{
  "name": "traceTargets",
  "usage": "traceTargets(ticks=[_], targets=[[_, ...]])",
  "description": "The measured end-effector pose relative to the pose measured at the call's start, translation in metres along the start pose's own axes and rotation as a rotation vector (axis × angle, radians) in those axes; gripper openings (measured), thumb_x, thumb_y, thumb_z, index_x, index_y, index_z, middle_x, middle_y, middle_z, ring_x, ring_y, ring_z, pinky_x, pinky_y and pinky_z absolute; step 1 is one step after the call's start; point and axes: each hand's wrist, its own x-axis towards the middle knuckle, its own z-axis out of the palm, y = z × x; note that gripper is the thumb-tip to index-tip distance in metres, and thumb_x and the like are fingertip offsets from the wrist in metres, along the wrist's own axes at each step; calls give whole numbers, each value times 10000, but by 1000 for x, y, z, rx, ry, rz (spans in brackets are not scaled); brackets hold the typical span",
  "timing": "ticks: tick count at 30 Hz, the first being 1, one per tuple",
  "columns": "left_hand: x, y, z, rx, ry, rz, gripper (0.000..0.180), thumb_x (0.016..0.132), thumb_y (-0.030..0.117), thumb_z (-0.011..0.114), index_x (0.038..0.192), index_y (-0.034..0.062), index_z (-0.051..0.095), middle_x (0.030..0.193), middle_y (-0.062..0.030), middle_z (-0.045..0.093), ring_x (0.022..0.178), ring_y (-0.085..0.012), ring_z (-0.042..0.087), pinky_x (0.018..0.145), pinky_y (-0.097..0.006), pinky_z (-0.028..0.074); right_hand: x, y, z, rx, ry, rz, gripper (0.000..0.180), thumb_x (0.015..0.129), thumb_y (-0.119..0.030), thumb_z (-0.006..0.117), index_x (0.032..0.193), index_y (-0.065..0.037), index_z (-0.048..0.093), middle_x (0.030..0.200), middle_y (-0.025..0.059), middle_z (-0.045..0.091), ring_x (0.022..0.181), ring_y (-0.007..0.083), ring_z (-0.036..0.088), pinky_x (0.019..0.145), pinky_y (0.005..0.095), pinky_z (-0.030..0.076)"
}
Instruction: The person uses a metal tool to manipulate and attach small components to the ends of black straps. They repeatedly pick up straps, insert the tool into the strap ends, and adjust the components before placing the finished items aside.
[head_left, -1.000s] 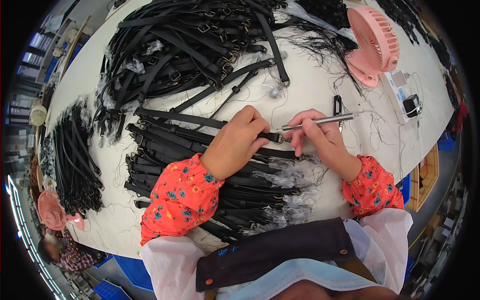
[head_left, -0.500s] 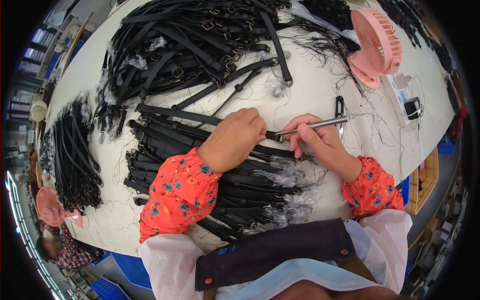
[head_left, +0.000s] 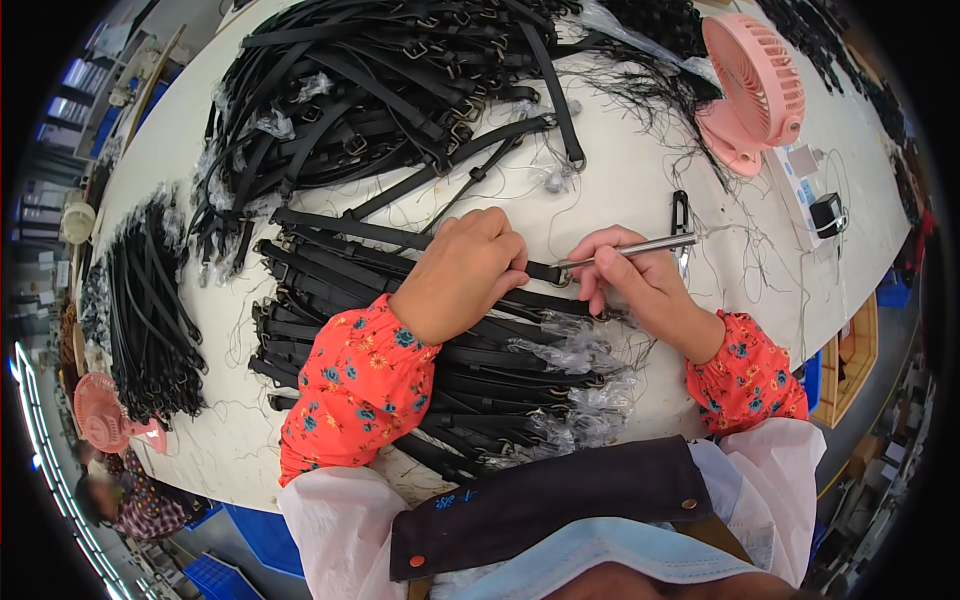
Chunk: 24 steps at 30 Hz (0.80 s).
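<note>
Head view: black strap [head_left: 542, 271] pinched in left hand [head_left: 462, 272], metal tool [head_left: 645, 245] in right hand [head_left: 632, 278].
From here, the left pinch apparently steadies the strap's end at the tool tip; the right grips the shaft pen-fashion, presumably for control. The strap, at the upper part of the strap row [head_left: 340, 297], looks flat and narrow.

The left hand [head_left: 462, 275] pinches a black strap [head_left: 541, 271] near its end. The right hand [head_left: 640, 283] holds a slim metal rod [head_left: 665, 243], its tip at the same strap end. Beneath the hands, a row of similar straps [head_left: 335, 290] lies on the white desk [head_left: 590, 215]; clear plastic wrapping [head_left: 575, 355] lies at their right-hand ends. A larger strap pile [head_left: 390, 95] with metal buckles occupies the far side. A black slotted tool [head_left: 680, 212] lies just beyond the rod. A pink fan [head_left: 778, 85] stands at the far right.
</note>
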Motion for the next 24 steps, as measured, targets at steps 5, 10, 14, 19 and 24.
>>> traceTargets(ticks=[5,10,14,19,24], targets=[[1,7,4,142,0,72,163,854,75,703,896,35,550,909,-121,547,889,-333,548,768,-425,446,0,3,2,11,28,-25,350,1090,-308,470,1188,-2,609,841,67,653,694,104,622,638,231,486],[3,7,8,117,52,84,179,878,63,678,936,29,512,883,-132,553,863,-352,553,755,-444,449,1,3,4,25,45,-33,323,1088,-287,477,1175,-16,629,823,48,654,675,91,617,605,220,480],[5,8,11,85,55,61,176,890,60,672,950,33,509,876,-137,566,849,-359,559,742,-455,453,1,2,3,15,30,-22,319,1088,-282,479,1168,-18,639,818,42,652,671,84,609,603,216,478],[4,5,12,56,59,45,170,900,59,671,958,37,513,873,-134,573,842,-360,565,735,-454,458,1,-1,4,-39,19,18,312,1085,-280,489,1160,-25,651,810,32,648,662,76,599,598,209,474],[4,4,12,39,75,46,171,901,53,674,963,37,515,869,-134,575,836,-360,568,725,-453,461,2,-1,5,-53,28,19,310,1082,-283,497,1152,-29,659,799,26,647,656,73,600,590,208,472]])
